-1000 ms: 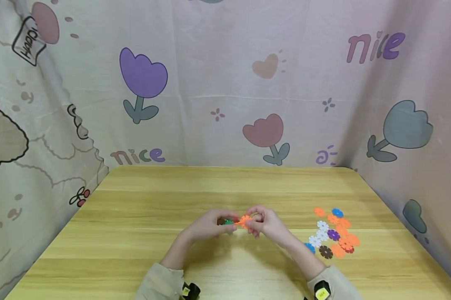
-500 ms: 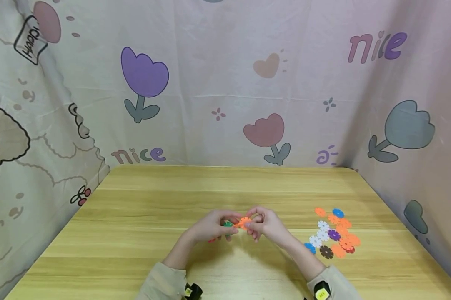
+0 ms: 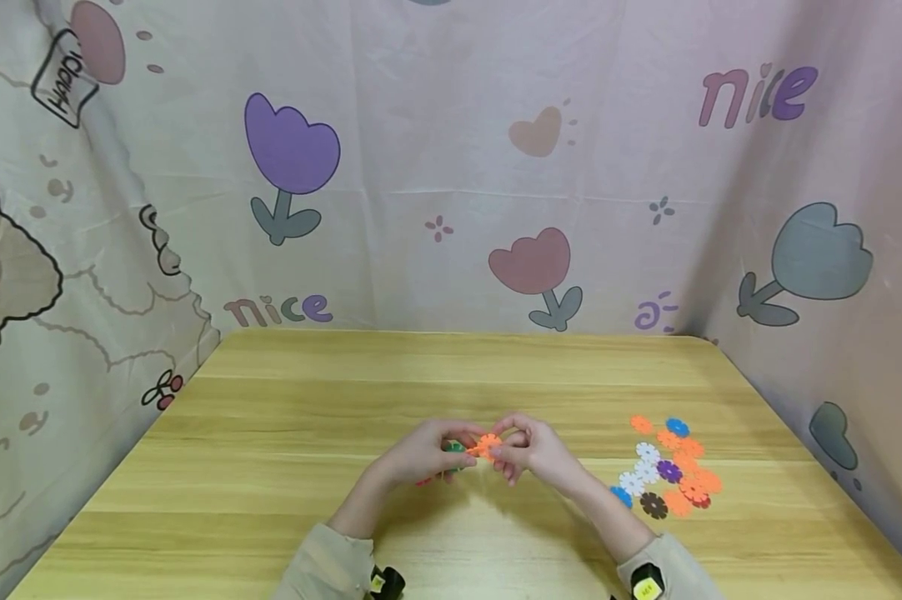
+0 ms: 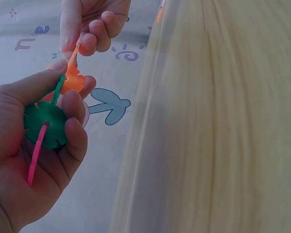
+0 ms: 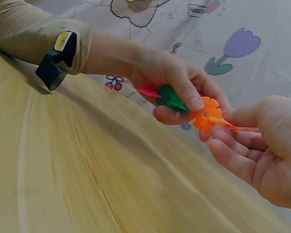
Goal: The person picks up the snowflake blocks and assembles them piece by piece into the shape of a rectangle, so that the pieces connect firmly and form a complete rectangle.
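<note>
A short chain of notched snowflake discs is held between both hands above the table. My left hand (image 3: 424, 452) grips it with curled fingers. In the left wrist view a pink disc (image 4: 36, 156) stands edge-on in a green disc (image 4: 44, 127), and a second green piece, also edge-on, leads up to an orange disc (image 4: 74, 82). My right hand (image 3: 529, 450) pinches another orange disc (image 5: 229, 124), seen edge-on in the right wrist view and slotted against the first orange disc (image 5: 203, 112). Fingers partly hide where the pieces join.
Loose discs lie on the table (image 3: 308, 417) to the right: several orange ones (image 3: 694, 483), white ones (image 3: 633, 483), two blue (image 3: 677, 427), one purple (image 3: 669, 472), one dark brown (image 3: 653, 505) and a red one partly covered. A printed curtain (image 3: 406, 167) hangs behind the table.
Both hands stay nearly in place around the chain. The left hand's grip has shifted slightly, so the pink disc now shows below it in the head view.
</note>
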A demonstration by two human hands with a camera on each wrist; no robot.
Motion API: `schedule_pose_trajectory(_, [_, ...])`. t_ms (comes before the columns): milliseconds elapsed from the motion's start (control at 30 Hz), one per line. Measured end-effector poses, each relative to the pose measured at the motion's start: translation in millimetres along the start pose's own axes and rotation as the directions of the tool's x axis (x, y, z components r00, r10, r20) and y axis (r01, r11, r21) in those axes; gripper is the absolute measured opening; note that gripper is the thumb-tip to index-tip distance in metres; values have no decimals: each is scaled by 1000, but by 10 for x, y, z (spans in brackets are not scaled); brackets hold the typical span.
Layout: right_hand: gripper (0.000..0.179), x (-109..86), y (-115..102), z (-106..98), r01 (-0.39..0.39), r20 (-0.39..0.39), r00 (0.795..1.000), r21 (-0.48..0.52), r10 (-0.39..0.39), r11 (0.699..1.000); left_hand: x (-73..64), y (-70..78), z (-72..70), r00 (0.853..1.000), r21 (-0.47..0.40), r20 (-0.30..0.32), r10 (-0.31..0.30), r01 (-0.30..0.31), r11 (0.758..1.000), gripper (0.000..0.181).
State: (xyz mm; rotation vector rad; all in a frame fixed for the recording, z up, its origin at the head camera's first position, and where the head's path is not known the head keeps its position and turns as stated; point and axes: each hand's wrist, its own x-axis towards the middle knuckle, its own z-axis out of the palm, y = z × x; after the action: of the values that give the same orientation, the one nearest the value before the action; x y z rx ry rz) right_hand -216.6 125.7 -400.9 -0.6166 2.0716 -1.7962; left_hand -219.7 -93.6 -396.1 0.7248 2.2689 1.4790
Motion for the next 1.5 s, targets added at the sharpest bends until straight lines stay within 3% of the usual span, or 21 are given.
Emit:
schedule_pose_trajectory(167, [41,-64,60,-145,4,-35,999,-62,-6,998,-2,-35,-14,1000,16,-10,-9,9,1000,37])
schedule_pose_trajectory(433, [41,-333,184,-539,-43,-175,984,-156,15,987,-7,-55,-21,1000,10,-13,-4,4,1000,36])
schedule_pose_trajectory(667, [39,-582,215,-913,-125,-363,932,-246,29,961,-9,-59,-38,1000,2,-17,-13,13,1000,37])
schedule_pose_trajectory(867, [37,-759,242,-1198,-164,-479,877,-348,-25,923,-14,-50,-41,1000,7,-18,-5,5,1000,36])
schedule_pose_trajectory(1000, [40,-857,292,-1361,-201,-504,863,-380,-20,903,-21,-50,-38,1000,4,-21,-12,12,1000,36])
schedule_pose_trajectory(1133, [47,-941,349,-1491,-270,-517,854,-353,54,896,-23,-62,-34,999,5,-29,-20,20,1000,36])
schedule_pose_trajectory(1300, [50,-1004,402,-1587,-362,-508,854,-422,114,831,-31,-61,-33,999,-6,-28,-25,25,1000,37])
schedule_pose_trajectory(1500, [35,-971,468,-1610,-357,-467,882,-579,60,733,-24,-53,-45,999,-11,-28,-26,26,1000,37])
